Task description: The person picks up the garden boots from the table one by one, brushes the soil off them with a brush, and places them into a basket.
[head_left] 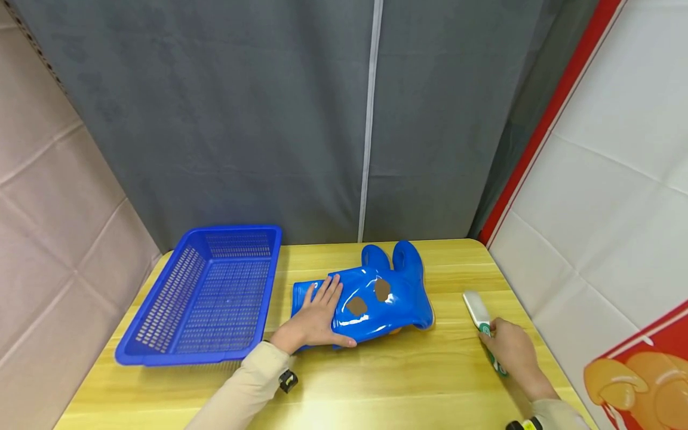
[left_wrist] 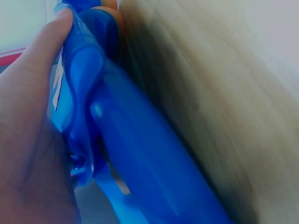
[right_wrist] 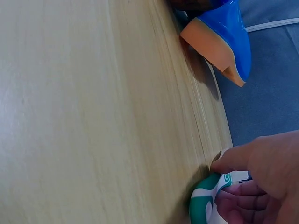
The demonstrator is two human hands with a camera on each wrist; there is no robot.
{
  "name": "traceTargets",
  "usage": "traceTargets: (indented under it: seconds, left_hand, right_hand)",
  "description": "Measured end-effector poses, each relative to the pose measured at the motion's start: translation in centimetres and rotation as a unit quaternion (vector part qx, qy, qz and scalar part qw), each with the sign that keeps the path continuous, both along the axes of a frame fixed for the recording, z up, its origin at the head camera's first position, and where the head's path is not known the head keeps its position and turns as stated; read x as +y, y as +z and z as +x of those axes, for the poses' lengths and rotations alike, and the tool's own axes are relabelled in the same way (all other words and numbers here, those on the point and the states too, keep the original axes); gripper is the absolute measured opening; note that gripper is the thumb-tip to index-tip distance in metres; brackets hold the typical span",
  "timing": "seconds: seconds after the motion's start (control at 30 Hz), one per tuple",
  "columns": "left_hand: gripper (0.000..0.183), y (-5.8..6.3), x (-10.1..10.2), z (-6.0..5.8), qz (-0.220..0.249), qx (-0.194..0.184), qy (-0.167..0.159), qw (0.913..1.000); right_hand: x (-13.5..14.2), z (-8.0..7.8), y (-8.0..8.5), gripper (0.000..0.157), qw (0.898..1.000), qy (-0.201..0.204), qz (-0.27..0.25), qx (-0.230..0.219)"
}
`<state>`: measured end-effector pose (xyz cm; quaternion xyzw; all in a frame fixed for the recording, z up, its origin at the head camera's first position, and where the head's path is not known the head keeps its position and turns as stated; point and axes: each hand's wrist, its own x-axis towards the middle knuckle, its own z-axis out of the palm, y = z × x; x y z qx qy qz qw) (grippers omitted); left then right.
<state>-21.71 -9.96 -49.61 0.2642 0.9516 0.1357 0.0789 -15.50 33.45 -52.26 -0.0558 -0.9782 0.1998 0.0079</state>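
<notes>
1. The blue boots (head_left: 371,313) are pressed by the left hand (head_left: 317,319), its fingers spread over the shafts; their feet are laid right of its fingertips.
2. The brush (head_left: 477,309) is gripped at its green-and-white handle by the right hand (head_left: 510,346), its pale head left uncovered beyond the fingers.
3. The basket (head_left: 273,280) is placed left of the left hand.

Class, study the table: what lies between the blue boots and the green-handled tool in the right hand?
Nothing but bare tabletop separates the blue boots from the green-handled tool; the head view shows it.
</notes>
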Motion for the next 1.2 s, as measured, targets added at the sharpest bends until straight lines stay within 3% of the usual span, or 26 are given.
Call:
traceTargets:
  seconds: [0.3, 0.47, 0.67, 0.87, 1.2]
  left_hand:
    - [0.122, 0.1, 0.7, 0.9, -0.038, 0.048, 0.007, 0.9981]
    - [0.123, 0.2, 0.7, 1.4, -0.052, 0.05, 0.0, 0.9974]
    - [0.094, 0.1, 1.1, 1.9, -0.039, 0.069, -0.004, 0.9968]
    - [0.083, 0.3, 2.2, 2.4, -0.041, 0.103, 0.016, 0.9937]
    - [0.073, 2.0, 4.1, 3.7, -0.049, 0.163, 0.063, 0.9834]
  right_hand:
    - [-0.1, -0.1, -0.3, 0.027, 1.0, 0.001, -0.011, 0.018]
    - [-0.3, -0.2, 0.0, 0.031, 0.999, 0.01, -0.006, 0.034]
    - [-0.5, -0.3, 0.2, 0.033, 0.999, 0.016, -0.001, 0.03]
    - [-0.7, -0.3, 0.4, 0.033, 0.999, 0.019, -0.004, 0.039]
    - [-0.9, -0.1, 0.4, 0.032, 0.999, 0.012, -0.017, 0.032]
